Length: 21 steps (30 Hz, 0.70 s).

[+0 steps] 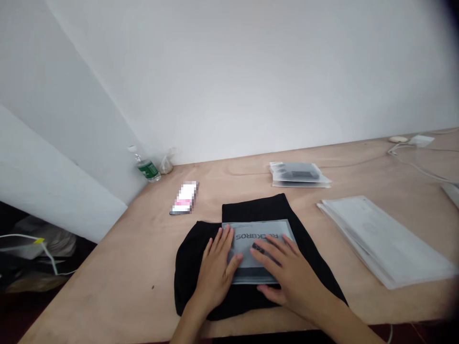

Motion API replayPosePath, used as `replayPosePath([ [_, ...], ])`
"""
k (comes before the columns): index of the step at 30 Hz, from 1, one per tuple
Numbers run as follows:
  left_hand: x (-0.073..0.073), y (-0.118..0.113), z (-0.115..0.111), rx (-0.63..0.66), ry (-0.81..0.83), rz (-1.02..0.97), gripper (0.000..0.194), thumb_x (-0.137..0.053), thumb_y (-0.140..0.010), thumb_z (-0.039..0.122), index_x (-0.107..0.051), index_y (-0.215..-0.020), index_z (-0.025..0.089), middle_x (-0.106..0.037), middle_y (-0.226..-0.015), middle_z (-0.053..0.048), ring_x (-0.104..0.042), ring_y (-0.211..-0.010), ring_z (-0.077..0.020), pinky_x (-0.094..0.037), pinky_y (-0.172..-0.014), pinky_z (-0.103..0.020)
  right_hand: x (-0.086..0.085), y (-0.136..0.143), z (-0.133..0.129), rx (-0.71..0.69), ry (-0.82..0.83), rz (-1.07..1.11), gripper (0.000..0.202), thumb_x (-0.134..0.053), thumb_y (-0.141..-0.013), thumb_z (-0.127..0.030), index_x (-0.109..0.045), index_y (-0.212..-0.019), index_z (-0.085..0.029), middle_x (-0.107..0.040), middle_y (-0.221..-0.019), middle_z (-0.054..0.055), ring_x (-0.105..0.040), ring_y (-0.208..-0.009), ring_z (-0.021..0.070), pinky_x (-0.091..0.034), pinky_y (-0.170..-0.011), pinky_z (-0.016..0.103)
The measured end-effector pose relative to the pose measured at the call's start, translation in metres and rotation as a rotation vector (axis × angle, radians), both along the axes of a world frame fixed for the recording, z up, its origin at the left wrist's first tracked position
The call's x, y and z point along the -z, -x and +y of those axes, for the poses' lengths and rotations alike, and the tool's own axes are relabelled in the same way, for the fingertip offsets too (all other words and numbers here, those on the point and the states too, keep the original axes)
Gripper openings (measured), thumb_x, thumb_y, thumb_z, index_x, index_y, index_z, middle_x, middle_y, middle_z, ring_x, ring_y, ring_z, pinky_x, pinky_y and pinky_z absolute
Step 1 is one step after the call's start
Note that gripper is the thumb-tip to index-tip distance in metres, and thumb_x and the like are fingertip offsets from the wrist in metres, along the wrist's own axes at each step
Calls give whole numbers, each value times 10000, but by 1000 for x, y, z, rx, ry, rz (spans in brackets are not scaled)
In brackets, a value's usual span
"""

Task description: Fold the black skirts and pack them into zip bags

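Note:
A black cloth garment [193,258] lies spread on the wooden table, near its front edge. On top of it rests a flat translucent package [251,274] with dark lettering that appears upside down. My left hand [217,272] lies on the package's left side and the cloth beside it, fingers stretched out. Across the right part of the package is my right hand [283,267], its fingers spread and flat, partly covering the lettering. Neither hand grips anything.
A lit phone [184,197] lies at back left, near a green-labelled bottle [147,168] and a small bag [166,165]. Packed plastic sleeves [299,174] sit behind the cloth. Large white plastic bags [383,239] lie right, with white cables [409,160] beyond.

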State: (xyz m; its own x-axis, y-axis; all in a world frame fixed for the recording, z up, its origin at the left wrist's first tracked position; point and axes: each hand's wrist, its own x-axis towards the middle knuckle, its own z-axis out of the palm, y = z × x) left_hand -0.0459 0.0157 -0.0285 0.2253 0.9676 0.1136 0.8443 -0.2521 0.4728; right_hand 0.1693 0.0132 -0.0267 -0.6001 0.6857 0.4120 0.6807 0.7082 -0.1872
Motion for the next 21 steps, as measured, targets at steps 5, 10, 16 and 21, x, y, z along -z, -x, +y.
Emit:
replayPosePath([
  [5, -3, 3, 0, -215, -55, -531, 462, -190, -942, 398, -350, -1337, 218, -414, -1381, -64, -362, -1275, -178, -283, -1056, -404, -22, -2, -6, 26, -228, 173, 191, -491, -824, -88, -631, -845, -215, -669, -1021, 6, -565, -942, 188, -403, -840, 368],
  [10, -9, 0, -2, -280, -71, -617, 423, -266, -929, 418, -449, -1253, 215, -490, -1298, -66, -435, -1210, -193, -320, -1026, -407, -87, -27, 28, 373, -273, 177, 137, -477, -858, -214, -613, -879, -215, -674, -870, 28, -596, -707, 164, -413, -606, 284],
  [16, -10, -1, -3, -298, -67, -556, 379, -327, -915, 403, -473, -1229, 249, -528, -1248, -50, -460, -1181, -194, -346, -1000, -408, -132, -79, 84, 721, -170, 323, 154, -492, -842, -361, -539, -886, -221, -652, -601, -14, -614, -574, 190, -408, -573, 301],
  [21, -8, 0, -3, -277, -33, -489, 372, -343, -910, 403, -471, -1233, 269, -520, -1257, -36, -449, -1188, -190, -331, -1012, -416, -87, -94, 144, 698, -110, 479, 140, -458, -837, -295, -482, -944, -207, -595, -1190, 91, -631, -870, 224, -448, -763, 364],
])
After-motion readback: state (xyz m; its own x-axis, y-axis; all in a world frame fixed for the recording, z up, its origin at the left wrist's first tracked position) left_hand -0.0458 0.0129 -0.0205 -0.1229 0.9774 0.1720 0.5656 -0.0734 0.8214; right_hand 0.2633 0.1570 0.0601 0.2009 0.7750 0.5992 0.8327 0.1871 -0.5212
